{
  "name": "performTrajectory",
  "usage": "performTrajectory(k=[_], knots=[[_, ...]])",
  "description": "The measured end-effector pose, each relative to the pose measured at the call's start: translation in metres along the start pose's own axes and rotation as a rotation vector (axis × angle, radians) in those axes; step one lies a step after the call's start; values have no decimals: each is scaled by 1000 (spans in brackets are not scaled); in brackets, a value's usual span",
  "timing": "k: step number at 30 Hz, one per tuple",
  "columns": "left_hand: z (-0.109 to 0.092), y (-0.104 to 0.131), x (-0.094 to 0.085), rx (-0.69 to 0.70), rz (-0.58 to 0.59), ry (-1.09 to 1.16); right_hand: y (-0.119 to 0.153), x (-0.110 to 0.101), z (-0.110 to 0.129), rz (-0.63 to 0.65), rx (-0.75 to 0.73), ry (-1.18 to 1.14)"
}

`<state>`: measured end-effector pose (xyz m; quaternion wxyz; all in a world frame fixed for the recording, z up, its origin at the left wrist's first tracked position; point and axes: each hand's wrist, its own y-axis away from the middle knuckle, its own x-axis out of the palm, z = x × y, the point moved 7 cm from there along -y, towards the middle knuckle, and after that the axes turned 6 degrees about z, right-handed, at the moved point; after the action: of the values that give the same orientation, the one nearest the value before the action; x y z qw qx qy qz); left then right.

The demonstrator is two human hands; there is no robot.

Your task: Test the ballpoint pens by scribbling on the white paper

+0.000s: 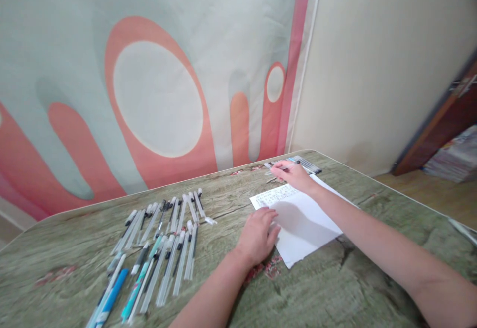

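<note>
A white sheet of paper [311,221] lies on the table, with rows of small dark handwriting across its upper part. My left hand [259,233] rests at the paper's left edge, its fingers laid out and holding nothing. Past the sheet's far edge, my right hand [292,175] is closed around a slim clear pen [288,167] with a dark end pointing right. Beside and partly behind that hand lies a row of pens [309,165]; the fingers hide some of them.
Many clear and white pens [173,268] lie in two rough rows on the left of the wood-patterned table [320,298]. Among them are a blue marker [115,295] and a teal pen [134,290]. A patterned curtain [156,89] hangs behind the table.
</note>
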<state>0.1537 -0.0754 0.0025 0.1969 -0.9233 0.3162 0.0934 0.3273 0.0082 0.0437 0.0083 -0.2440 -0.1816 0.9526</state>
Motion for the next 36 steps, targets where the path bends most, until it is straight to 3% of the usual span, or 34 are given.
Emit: performTrajectory(k=[2, 4, 8, 11, 22, 36], knots=[[-7, 1, 4, 40, 66, -105, -1, -26, -24, -104, 67, 10], [-8, 2, 7, 54, 118, -189, 6, -45, -56, -187, 185, -131], [-3, 2, 9, 55, 162, -271, 32, -55, -103, -162, 336, -268], [0, 2, 8, 57, 147, -271, 49, -57, -120, -125, 362, -232], [-1, 2, 11, 127, 143, -434, 63, -71, -122, -212, 264, 155], [1, 2, 13, 141, 161, -497, 63, -70, -117, -173, 225, 323]])
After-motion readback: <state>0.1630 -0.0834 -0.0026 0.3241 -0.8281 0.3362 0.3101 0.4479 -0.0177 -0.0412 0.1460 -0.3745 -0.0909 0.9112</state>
